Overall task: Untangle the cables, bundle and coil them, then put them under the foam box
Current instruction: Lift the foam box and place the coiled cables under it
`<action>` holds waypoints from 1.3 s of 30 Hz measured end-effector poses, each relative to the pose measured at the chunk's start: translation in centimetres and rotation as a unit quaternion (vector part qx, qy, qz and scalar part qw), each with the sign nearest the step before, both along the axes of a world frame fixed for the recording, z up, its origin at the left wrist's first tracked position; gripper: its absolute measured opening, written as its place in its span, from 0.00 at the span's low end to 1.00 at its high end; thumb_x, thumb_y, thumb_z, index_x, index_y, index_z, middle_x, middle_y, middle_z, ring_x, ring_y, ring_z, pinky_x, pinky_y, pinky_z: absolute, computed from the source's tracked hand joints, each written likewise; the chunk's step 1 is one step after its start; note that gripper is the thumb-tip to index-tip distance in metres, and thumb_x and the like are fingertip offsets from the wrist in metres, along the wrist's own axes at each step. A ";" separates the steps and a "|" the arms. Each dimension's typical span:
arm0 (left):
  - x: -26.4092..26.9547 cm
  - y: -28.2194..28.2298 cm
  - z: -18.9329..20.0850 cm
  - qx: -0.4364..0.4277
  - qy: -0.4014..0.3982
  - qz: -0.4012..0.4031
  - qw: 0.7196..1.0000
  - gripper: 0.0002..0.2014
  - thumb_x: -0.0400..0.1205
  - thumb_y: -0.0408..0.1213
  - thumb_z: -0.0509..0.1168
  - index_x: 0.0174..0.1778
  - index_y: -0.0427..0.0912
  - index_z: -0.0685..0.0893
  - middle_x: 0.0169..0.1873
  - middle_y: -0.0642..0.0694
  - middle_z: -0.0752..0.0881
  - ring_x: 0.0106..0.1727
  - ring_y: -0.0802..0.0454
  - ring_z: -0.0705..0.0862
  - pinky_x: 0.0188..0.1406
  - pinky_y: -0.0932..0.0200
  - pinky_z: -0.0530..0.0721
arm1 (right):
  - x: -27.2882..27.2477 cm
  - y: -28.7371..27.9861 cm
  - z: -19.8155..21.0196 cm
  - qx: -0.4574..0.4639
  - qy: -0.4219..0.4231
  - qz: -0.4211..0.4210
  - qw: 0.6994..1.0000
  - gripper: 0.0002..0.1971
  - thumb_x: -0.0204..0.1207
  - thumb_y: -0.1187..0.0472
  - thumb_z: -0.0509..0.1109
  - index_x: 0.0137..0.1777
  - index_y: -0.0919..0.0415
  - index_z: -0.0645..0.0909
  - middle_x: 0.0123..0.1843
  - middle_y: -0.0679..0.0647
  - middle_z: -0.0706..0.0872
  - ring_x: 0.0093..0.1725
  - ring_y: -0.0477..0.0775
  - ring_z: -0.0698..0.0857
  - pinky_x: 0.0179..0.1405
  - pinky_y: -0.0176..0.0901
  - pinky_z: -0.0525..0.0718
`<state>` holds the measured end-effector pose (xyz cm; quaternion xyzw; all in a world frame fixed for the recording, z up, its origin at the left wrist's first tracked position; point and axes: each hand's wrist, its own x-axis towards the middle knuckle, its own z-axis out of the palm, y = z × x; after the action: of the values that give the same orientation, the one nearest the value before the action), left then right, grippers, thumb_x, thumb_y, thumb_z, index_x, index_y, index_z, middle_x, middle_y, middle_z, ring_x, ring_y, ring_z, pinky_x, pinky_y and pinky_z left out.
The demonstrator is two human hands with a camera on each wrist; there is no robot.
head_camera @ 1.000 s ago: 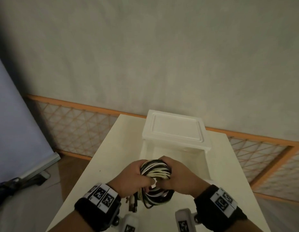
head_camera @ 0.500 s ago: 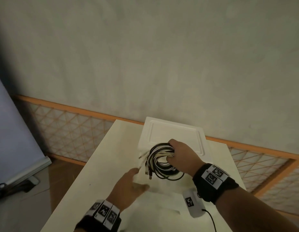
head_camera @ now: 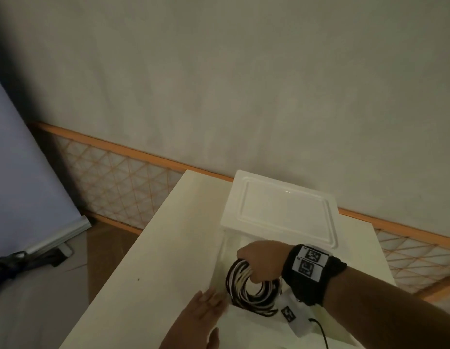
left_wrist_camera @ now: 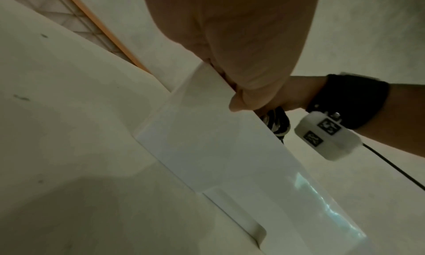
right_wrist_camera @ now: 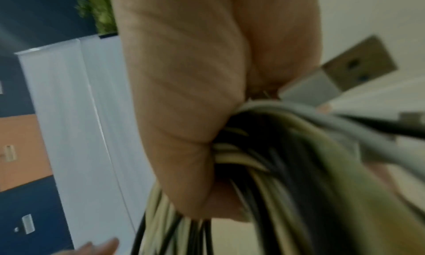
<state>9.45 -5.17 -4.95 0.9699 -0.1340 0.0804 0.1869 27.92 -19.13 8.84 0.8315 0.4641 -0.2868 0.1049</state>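
the cable coil, a bundle of black and white cables wound into a ring, hangs in the right hand just in front of the foam box and above the desk. the right hand's fingers are curled through the ring and closed round its upper strands, so its grip is holding the coil; in the right wrist view the fingers wrap the blurred strands and a usb plug sticks out past them. no brand or readable writing shows anywhere; the only markings are black-and-white square tag patterns on the right wristband and on the small white camera block below it, from which a thin black lead runs off the bottom edge. the left hand lies low at the near left of the coil, fingers straight and together, resting against the edge of a white foam panel; its grip is wide and holds nothing. the left wrist view shows the thumb lying along that panel's edge. the left forearm is cut off by the frame. the box's underside and whatever sits behind the right hand are hidden. the right wrist view is heavily blurred.
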 end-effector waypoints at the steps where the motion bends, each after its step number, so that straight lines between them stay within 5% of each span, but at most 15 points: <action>1: 0.0 0.2 -0.3 0.025 -0.016 -0.004 1.000 0.19 0.85 0.44 0.46 0.65 0.52 0.79 0.59 0.56 0.88 0.83 0.60 0.51 0.78 0.65 0.50 | 0.3 0.7 -0.8 -0.020 0.011 0.004 1.000 0.26 0.77 0.57 0.67 0.73 0.64 0.68 0.72 0.61 0.75 0.70 0.61 0.74 0.65 0.48 0.73; 4: 0.0 0.8 -0.9 0.080 -0.061 0.004 0.995 0.22 0.90 0.46 0.36 0.67 0.52 0.74 0.63 0.57 0.85 0.84 0.56 0.46 0.79 0.63 0.50 | 1.2 2.5 -3.1 -0.064 0.032 0.006 0.997 0.26 0.78 0.58 0.67 0.74 0.65 0.68 0.75 0.62 0.72 0.73 0.62 0.71 0.69 0.51 0.71; 6: 0.1 0.8 -0.7 0.099 -0.054 0.001 0.994 0.21 0.90 0.46 0.34 0.67 0.53 0.72 0.67 0.59 0.81 0.84 0.56 0.45 0.79 0.63 0.49 | 2.0 3.5 -4.3 -0.068 0.035 -0.001 0.997 0.20 0.76 0.59 0.69 0.66 0.66 0.74 0.67 0.65 0.77 0.65 0.65 0.77 0.61 0.52 0.77; 11: 0.8 0.7 -0.8 0.155 -0.068 0.009 0.986 0.22 0.89 0.47 0.34 0.67 0.54 0.71 0.85 0.51 0.49 0.84 0.53 0.41 0.80 0.60 0.45 | 2.6 4.1 -7.6 -0.027 -0.060 -0.022 0.998 0.19 0.73 0.58 0.71 0.62 0.65 0.76 0.63 0.63 0.73 0.59 0.65 0.77 0.44 0.47 0.73; 12: 0.8 0.7 -0.8 0.156 -0.075 0.015 0.985 0.21 0.89 0.48 0.34 0.66 0.55 0.71 0.84 0.51 0.52 0.84 0.53 0.41 0.79 0.61 0.45 | 2.4 4.1 -8.0 -0.009 -0.077 -0.032 0.996 0.17 0.75 0.62 0.69 0.62 0.65 0.76 0.63 0.64 0.75 0.60 0.65 0.77 0.46 0.48 0.74; 14: 0.7 0.6 -0.8 0.154 -0.078 0.026 0.985 0.21 0.89 0.47 0.35 0.65 0.55 0.72 0.75 0.56 0.73 0.84 0.53 0.42 0.79 0.61 0.47 | 2.2 4.0 -8.4 0.017 -0.084 -0.044 0.995 0.17 0.74 0.68 0.66 0.63 0.65 0.74 0.62 0.64 0.78 0.60 0.66 0.79 0.51 0.51 0.78; 16: 0.6 0.5 -0.7 0.150 -0.085 0.030 0.984 0.21 0.89 0.45 0.34 0.64 0.54 0.72 0.63 0.59 0.85 0.84 0.54 0.44 0.79 0.61 0.49 | 2.6 3.8 -8.1 0.029 -0.050 -0.054 0.997 0.24 0.71 0.67 0.69 0.68 0.64 0.71 0.62 0.63 0.80 0.58 0.64 0.81 0.53 0.52 0.83; 18: 0.5 0.6 -0.7 0.143 -0.096 0.030 0.985 0.21 0.89 0.43 0.34 0.65 0.53 0.73 0.66 0.59 0.83 0.84 0.55 0.45 0.79 0.61 0.48 | 2.8 3.5 -7.3 0.036 -0.015 -0.068 0.997 0.34 0.69 0.65 0.73 0.75 0.64 0.66 0.67 0.63 0.78 0.63 0.63 0.80 0.60 0.54 0.82; 21: 0.5 0.7 -0.9 0.125 -0.106 0.023 0.986 0.20 0.90 0.43 0.35 0.66 0.53 0.71 0.80 0.56 0.61 0.84 0.56 0.45 0.80 0.62 0.49 | 2.4 3.1 -5.4 0.062 0.008 -0.087 0.994 0.41 0.69 0.64 0.73 0.80 0.64 0.59 0.76 0.62 0.71 0.72 0.61 0.74 0.69 0.51 0.76; 23: 0.5 0.7 -1.3 0.122 -0.107 0.016 0.987 0.19 0.90 0.44 0.36 0.67 0.52 0.71 0.78 0.57 0.64 0.84 0.56 0.46 0.80 0.62 0.50 | 2.0 2.5 -4.1 0.088 0.035 -0.098 0.991 0.41 0.72 0.64 0.71 0.82 0.61 0.55 0.81 0.58 0.65 0.77 0.57 0.68 0.73 0.44 0.71; 26: 0.5 1.0 -1.6 0.139 -0.110 0.010 0.984 0.19 0.90 0.45 0.37 0.69 0.52 0.70 0.71 0.57 0.70 0.84 0.55 0.46 0.80 0.61 0.49 | 1.4 1.6 -3.5 0.117 0.053 -0.102 0.986 0.36 0.74 0.58 0.68 0.81 0.57 0.58 0.81 0.54 0.64 0.78 0.54 0.65 0.73 0.43 0.67; 30: 0.4 1.1 -1.5 0.129 -0.106 0.004 0.986 0.20 0.90 0.46 0.37 0.70 0.52 0.70 0.72 0.58 0.72 0.84 0.56 0.46 0.79 0.63 0.53 | 1.0 1.3 -3.5 0.137 0.003 -0.060 0.989 0.26 0.73 0.54 0.69 0.70 0.61 0.70 0.68 0.56 0.74 0.67 0.56 0.73 0.65 0.44 0.74; 33: 0.4 1.1 -1.5 0.129 -0.101 0.005 0.986 0.23 0.90 0.46 0.37 0.83 0.50 0.55 0.77 0.54 0.63 0.84 0.56 0.45 0.79 0.63 0.52 | 0.5 1.9 -4.3 0.137 -0.071 0.004 0.988 0.23 0.70 0.50 0.71 0.60 0.64 0.74 0.59 0.58 0.76 0.59 0.58 0.75 0.60 0.49 0.75; 35: 0.4 1.2 -1.6 0.138 -0.100 0.003 0.985 0.26 0.90 0.48 0.36 0.84 0.47 0.44 0.79 0.53 0.57 0.84 0.56 0.45 0.80 0.63 0.51 | 0.2 2.5 -5.1 0.110 -0.091 0.009 0.990 0.23 0.72 0.52 0.69 0.63 0.65 0.74 0.60 0.60 0.78 0.59 0.61 0.77 0.59 0.51 0.78; 39: 0.3 1.2 -1.5 0.123 -0.090 -0.001 0.988 0.24 0.90 0.47 0.36 0.84 0.50 0.50 0.82 0.57 0.57 0.84 0.57 0.46 0.79 0.64 0.52 | -0.7 3.5 -5.8 0.062 -0.064 0.045 0.995 0.14 0.80 0.63 0.61 0.63 0.68 0.78 0.63 0.64 0.81 0.63 0.64 0.80 0.64 0.51 0.76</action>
<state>9.78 -3.99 -6.46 0.9742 -0.1603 0.1497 0.0535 27.21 -15.64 2.99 0.8313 0.5103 -0.1987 0.0952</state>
